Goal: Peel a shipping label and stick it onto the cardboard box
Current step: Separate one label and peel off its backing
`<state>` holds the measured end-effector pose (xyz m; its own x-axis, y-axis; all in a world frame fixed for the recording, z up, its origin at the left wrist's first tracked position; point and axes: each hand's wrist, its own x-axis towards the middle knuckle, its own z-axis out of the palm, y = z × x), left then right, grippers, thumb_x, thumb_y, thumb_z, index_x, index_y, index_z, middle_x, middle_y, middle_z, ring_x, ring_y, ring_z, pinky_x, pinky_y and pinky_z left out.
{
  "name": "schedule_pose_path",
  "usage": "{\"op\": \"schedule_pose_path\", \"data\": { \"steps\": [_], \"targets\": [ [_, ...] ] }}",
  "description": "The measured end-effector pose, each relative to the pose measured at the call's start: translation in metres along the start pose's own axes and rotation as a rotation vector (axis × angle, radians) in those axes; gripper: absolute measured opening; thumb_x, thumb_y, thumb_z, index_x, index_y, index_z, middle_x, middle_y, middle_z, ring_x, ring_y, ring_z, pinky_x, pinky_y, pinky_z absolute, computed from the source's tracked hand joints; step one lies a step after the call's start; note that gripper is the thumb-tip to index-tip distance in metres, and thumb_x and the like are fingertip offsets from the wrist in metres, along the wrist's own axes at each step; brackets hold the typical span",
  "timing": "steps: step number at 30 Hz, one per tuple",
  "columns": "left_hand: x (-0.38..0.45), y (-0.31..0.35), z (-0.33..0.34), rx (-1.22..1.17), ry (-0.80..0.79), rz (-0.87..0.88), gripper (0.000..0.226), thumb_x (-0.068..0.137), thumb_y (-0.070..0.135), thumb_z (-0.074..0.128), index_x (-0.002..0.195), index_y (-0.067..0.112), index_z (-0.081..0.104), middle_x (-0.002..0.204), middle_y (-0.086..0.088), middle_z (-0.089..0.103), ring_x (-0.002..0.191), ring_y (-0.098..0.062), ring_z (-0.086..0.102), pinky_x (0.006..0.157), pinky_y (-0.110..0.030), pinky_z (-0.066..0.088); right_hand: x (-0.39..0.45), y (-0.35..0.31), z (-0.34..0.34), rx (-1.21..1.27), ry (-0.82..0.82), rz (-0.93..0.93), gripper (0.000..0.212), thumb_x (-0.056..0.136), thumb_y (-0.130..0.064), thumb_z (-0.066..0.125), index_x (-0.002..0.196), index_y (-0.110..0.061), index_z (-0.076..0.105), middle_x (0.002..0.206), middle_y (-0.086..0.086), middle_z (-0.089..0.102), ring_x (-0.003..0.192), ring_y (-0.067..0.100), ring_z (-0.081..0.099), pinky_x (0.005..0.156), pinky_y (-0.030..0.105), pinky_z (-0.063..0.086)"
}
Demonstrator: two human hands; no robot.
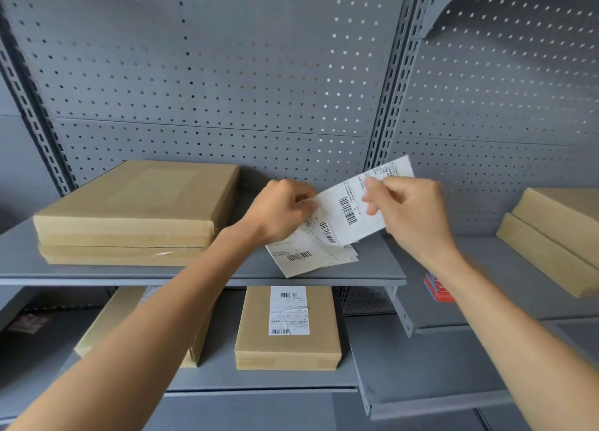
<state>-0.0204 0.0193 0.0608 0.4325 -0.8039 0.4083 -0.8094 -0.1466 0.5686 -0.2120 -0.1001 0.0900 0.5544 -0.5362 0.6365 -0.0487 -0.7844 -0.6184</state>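
Shipping label (351,208) is hanging in the air over the gray shelf (372,262), near its front edge. Both hands are pinching it: left hand (282,210) on its left end, right hand (406,210) on top. More labels (301,257) are lying underneath. Two stacked cardboard boxes (129,213) are sitting to the left.

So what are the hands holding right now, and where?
Both grip one shipping label: the right hand pinches its upper edge near the far end, the left hand its lower-left corner, above the label pile.
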Motion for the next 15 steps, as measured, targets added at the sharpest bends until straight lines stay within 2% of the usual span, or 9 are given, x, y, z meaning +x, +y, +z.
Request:
{"op": "schedule_pose_path", "data": {
  "steps": [2, 3, 4, 5, 7, 9, 11, 12, 15],
  "targets": [
    [0.001, 0.004, 0.001, 0.062, -0.019, 0.025, 0.015, 0.094, 0.024, 0.061, 0.082, 0.022, 0.071, 0.077, 0.003, 0.071, 0.078, -0.030, 0.064, 0.074, -0.043, 0.055, 0.006, -0.006, 0.010, -0.085, 0.020, -0.161, 0.023, 0.096, -0.018, 0.065, 0.076, -0.015, 0.075, 0.074, -0.006, 0.074, 0.063, 0.007, 0.063, 0.060, 0.014, 0.043],
    [0.000, 0.006, 0.001, 0.093, -0.022, 0.042, 0.016, 0.094, 0.024, 0.061, 0.079, 0.025, 0.068, 0.075, 0.004, 0.067, 0.078, -0.032, 0.064, 0.074, -0.042, 0.054, 0.009, -0.007, 0.014, -0.119, -0.006, -0.224, 0.012, 0.094, -0.014, 0.066, 0.090, -0.012, 0.078, 0.085, -0.005, 0.075, 0.072, 0.008, 0.064, 0.068, 0.011, 0.044],
    [0.000, 0.008, 0.001, 0.117, -0.023, 0.061, 0.018, 0.094, 0.025, 0.061, 0.076, 0.028, 0.063, 0.073, 0.005, 0.064, 0.079, -0.034, 0.063, 0.074, -0.042, 0.053, 0.014, -0.005, 0.020, -0.173, -0.065, -0.260, 0.013, 0.093, -0.013, 0.067, 0.102, -0.012, 0.077, 0.099, -0.003, 0.075, 0.085, 0.007, 0.064, 0.080, 0.014, 0.045],
    [-0.001, 0.009, 0.001, 0.130, -0.023, 0.075, 0.020, 0.094, 0.025, 0.061, 0.075, 0.031, 0.060, 0.072, 0.003, 0.063, 0.079, -0.036, 0.062, 0.073, -0.041, 0.052, 0.019, -0.003, 0.024, -0.247, -0.155, -0.275, 0.020, 0.093, -0.015, 0.068, 0.112, -0.013, 0.075, 0.112, -0.002, 0.073, 0.102, 0.012, 0.062, 0.093, 0.022, 0.044],
    [-0.001, 0.010, 0.001, 0.127, -0.023, 0.087, 0.018, 0.093, 0.027, 0.061, 0.075, 0.028, 0.062, 0.072, -0.001, 0.065, 0.080, -0.038, 0.062, 0.073, -0.042, 0.051, 0.026, 0.003, 0.031, -0.428, -0.304, -0.250, 0.026, 0.095, -0.026, 0.066, 0.120, -0.021, 0.072, 0.122, -0.005, 0.069, 0.120, 0.017, 0.052, 0.103, 0.037, 0.034],
    [-0.003, 0.009, 0.001, 0.113, -0.024, 0.074, 0.015, 0.092, 0.029, 0.063, 0.081, 0.021, 0.069, 0.072, -0.002, 0.066, 0.078, -0.036, 0.061, 0.073, -0.042, 0.052, 0.029, 0.002, 0.035, -0.511, -0.373, -0.196, 0.018, 0.097, -0.032, 0.062, 0.110, -0.029, 0.073, 0.107, -0.011, 0.070, 0.115, 0.011, 0.047, 0.099, 0.037, 0.027],
    [-0.005, 0.009, 0.000, 0.076, -0.032, 0.042, 0.015, 0.092, 0.028, 0.065, 0.082, 0.019, 0.071, 0.073, -0.001, 0.069, 0.076, -0.031, 0.062, 0.073, -0.040, 0.052, 0.029, 0.000, 0.034, -0.433, -0.412, -0.098, 0.015, 0.099, -0.034, 0.059, 0.096, -0.031, 0.073, 0.086, -0.019, 0.063, 0.097, 0.008, 0.036, 0.089, 0.033, 0.024],
    [-0.006, 0.009, -0.001, 0.047, -0.033, 0.026, 0.016, 0.093, 0.027, 0.065, 0.082, 0.018, 0.072, 0.075, -0.002, 0.071, 0.077, -0.029, 0.063, 0.072, -0.039, 0.052, 0.029, 0.001, 0.034, -0.389, -0.413, -0.062, 0.017, 0.100, -0.034, 0.058, 0.093, -0.031, 0.073, 0.084, -0.019, 0.064, 0.095, 0.010, 0.034, 0.085, 0.031, 0.022],
    [-0.008, 0.005, -0.003, -0.056, -0.020, -0.012, 0.015, 0.094, 0.025, 0.068, 0.080, 0.022, 0.073, 0.079, 0.003, 0.075, 0.072, -0.011, 0.066, 0.066, -0.029, 0.048, 0.030, 0.001, 0.034, -0.320, -0.425, -0.031, 0.020, 0.100, -0.031, 0.057, 0.093, -0.026, 0.075, 0.098, -0.010, 0.073, 0.099, 0.016, 0.043, 0.083, 0.026, 0.019]
  ]
}}
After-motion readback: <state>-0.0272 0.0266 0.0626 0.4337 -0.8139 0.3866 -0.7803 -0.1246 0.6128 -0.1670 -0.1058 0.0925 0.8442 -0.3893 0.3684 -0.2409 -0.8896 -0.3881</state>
